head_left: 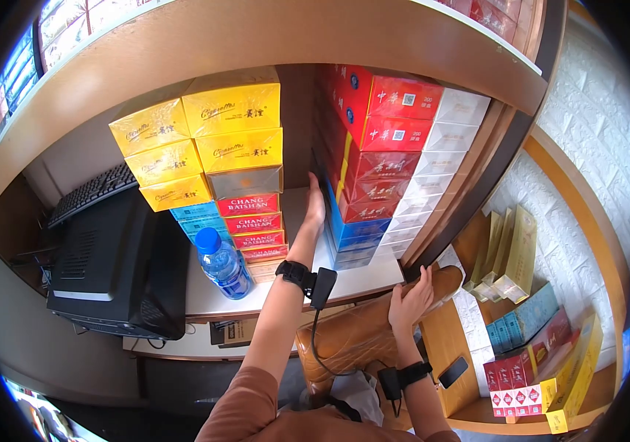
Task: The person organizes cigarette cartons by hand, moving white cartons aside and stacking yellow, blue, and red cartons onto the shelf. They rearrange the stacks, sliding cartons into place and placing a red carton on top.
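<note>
My left hand (316, 204) reaches into the gap between two stacks of cigarette cartons on the shelf. Its fingers are stretched out flat along the left side of the red carton stack (396, 132), and some fingertips are hidden. White cartons (448, 136) line that stack's right side, with blue ones (359, 232) at its bottom. Left of the gap rises a stack of yellow cartons (234, 151) on top of red-and-white ones (252, 225). My right hand (412, 300) lies with extended fingers on the brown quilted leather chair (359, 331), holding nothing.
A water bottle with a blue cap (223, 265) stands on the white shelf near its front edge. To the left are a black computer case (116, 258) and a keyboard (94, 193). At right, a wooden shelf holds more cartons (543, 353) and a phone (453, 372).
</note>
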The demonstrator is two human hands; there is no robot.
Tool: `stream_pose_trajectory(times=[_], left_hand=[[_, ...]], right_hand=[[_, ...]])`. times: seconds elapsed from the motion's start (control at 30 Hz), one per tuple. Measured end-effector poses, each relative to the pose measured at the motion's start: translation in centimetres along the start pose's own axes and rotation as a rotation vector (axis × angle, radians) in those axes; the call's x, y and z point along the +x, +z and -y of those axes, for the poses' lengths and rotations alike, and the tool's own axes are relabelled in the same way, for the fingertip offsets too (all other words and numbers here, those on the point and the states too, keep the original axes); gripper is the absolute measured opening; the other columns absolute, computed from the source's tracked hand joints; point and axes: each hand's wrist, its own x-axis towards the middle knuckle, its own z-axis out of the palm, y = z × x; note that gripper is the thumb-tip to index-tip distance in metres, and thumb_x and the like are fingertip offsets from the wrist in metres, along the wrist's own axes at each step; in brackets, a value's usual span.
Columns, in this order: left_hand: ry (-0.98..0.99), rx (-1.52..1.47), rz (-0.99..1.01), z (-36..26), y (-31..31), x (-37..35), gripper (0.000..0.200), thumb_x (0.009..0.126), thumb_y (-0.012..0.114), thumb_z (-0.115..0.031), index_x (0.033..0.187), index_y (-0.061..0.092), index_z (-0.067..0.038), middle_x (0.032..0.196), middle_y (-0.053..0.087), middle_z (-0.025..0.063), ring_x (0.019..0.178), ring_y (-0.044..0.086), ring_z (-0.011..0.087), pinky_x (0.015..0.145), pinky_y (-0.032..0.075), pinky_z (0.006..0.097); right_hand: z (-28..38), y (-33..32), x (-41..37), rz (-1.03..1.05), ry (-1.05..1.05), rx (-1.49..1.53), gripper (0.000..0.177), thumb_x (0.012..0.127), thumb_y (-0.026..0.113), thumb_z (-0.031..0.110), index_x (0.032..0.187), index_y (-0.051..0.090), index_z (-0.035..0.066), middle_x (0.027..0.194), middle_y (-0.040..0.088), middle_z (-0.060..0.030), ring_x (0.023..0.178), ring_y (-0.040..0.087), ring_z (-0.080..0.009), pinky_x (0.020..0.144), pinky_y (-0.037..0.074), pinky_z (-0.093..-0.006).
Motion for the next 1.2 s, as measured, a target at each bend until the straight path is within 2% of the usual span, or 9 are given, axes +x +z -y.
stream_pose_trajectory(times=[0.27, 0.47, 0.53, 0.57, 0.6, 0.8, 1.0, 1.07, 1.2], left_hand=[[0.044, 0.142, 0.109, 2.0, -0.7, 3.0, 0.084, 0.089, 0.020, -0.065, 0.136, 0.030, 0.004, 0.138, 0.038, 0.0148, 0.128, 0.035, 0.0242, 0.105, 0.025, 0.0320], [0.060, -0.045, 0.198, 4.2, -1.7, 2.5, 0.083, 0.088, 0.019, -0.065, 0.141, 0.018, -0.001, 0.146, 0.023, 0.0124, 0.133, 0.026, 0.0220, 0.108, 0.022, 0.0309], [-0.008, 0.044, 0.107, 3.3, -1.9, -0.5, 0.081, 0.089, 0.017, -0.064, 0.142, 0.014, -0.003, 0.148, 0.020, 0.0103, 0.135, 0.023, 0.0219, 0.109, 0.020, 0.0306], [-0.008, 0.081, 0.255, 4.3, -2.8, 0.5, 0.084, 0.087, 0.011, -0.066, 0.143, 0.006, -0.003, 0.150, 0.006, 0.0097, 0.138, 0.007, 0.0207, 0.111, 0.007, 0.0308], [-0.007, 0.080, 0.257, 5.6, -2.9, 1.3, 0.084, 0.087, 0.011, -0.066, 0.143, 0.006, -0.003, 0.150, 0.006, 0.0097, 0.138, 0.007, 0.0207, 0.111, 0.007, 0.0308], [-0.090, 0.186, 0.092, 4.3, -2.0, 0.4, 0.084, 0.089, 0.013, -0.065, 0.141, 0.014, 0.000, 0.146, 0.021, 0.0149, 0.135, 0.022, 0.0227, 0.109, 0.018, 0.0318], [-0.043, 0.134, 0.140, 5.7, -2.8, 2.3, 0.081, 0.090, 0.017, -0.064, 0.134, 0.035, 0.002, 0.132, 0.044, 0.0147, 0.124, 0.040, 0.0216, 0.105, 0.027, 0.0308], [0.045, 0.275, 0.022, 5.1, -1.9, 1.5, 0.079, 0.090, 0.017, -0.063, 0.129, 0.041, 0.001, 0.125, 0.051, 0.0131, 0.117, 0.046, 0.0204, 0.102, 0.030, 0.0308], [-0.006, 0.259, 0.195, 3.7, -2.8, 0.9, 0.078, 0.091, 0.018, -0.062, 0.130, 0.041, 0.001, 0.126, 0.050, 0.0125, 0.117, 0.045, 0.0204, 0.102, 0.031, 0.0306]], right_hand=[[0.0, 0.0, -0.1, 0.001, -0.010, 0.004, 0.060, 0.076, 0.054, 0.021, 0.130, 0.035, 0.002, 0.136, 0.036, -0.0191, 0.125, 0.035, -0.0325, 0.104, 0.021, -0.0433], [-0.1, -0.1, -0.2, -0.021, -0.013, 0.032, 0.060, 0.075, 0.054, 0.018, 0.130, 0.035, 0.001, 0.136, 0.036, -0.0191, 0.124, 0.035, -0.0331, 0.103, 0.021, -0.0436], [-0.1, -0.2, -0.1, -0.021, -0.008, 0.036, 0.060, 0.075, 0.054, 0.018, 0.130, 0.035, 0.002, 0.136, 0.036, -0.0191, 0.124, 0.035, -0.0332, 0.103, 0.021, -0.0437], [-0.1, -0.2, -0.1, -0.016, -0.009, 0.039, 0.060, 0.075, 0.054, 0.017, 0.130, 0.035, 0.002, 0.136, 0.036, -0.0191, 0.124, 0.035, -0.0333, 0.103, 0.021, -0.0438], [-0.1, -0.1, -0.1, -0.018, -0.009, 0.038, 0.060, 0.075, 0.054, 0.017, 0.130, 0.035, 0.002, 0.136, 0.036, -0.0191, 0.124, 0.035, -0.0333, 0.103, 0.021, -0.0438], [0.1, 0.2, -0.1, -0.014, -0.002, 0.032, 0.061, 0.075, 0.054, 0.018, 0.130, 0.035, 0.002, 0.136, 0.036, -0.0188, 0.124, 0.035, -0.0323, 0.104, 0.021, -0.0434], [0.3, 0.1, -0.3, -0.013, 0.006, 0.020, 0.061, 0.075, 0.054, 0.018, 0.131, 0.034, 0.002, 0.136, 0.036, -0.0182, 0.125, 0.035, -0.0312, 0.103, 0.020, -0.0432], [0.2, 0.1, -0.2, 0.000, 0.007, 0.009, 0.061, 0.076, 0.054, 0.018, 0.131, 0.034, 0.003, 0.137, 0.036, -0.0180, 0.125, 0.035, -0.0311, 0.103, 0.020, -0.0436], [0.3, 0.2, 0.0, -0.004, -0.001, 0.004, 0.061, 0.076, 0.054, 0.018, 0.131, 0.033, 0.003, 0.136, 0.036, -0.0180, 0.125, 0.035, -0.0312, 0.104, 0.020, -0.0437]])
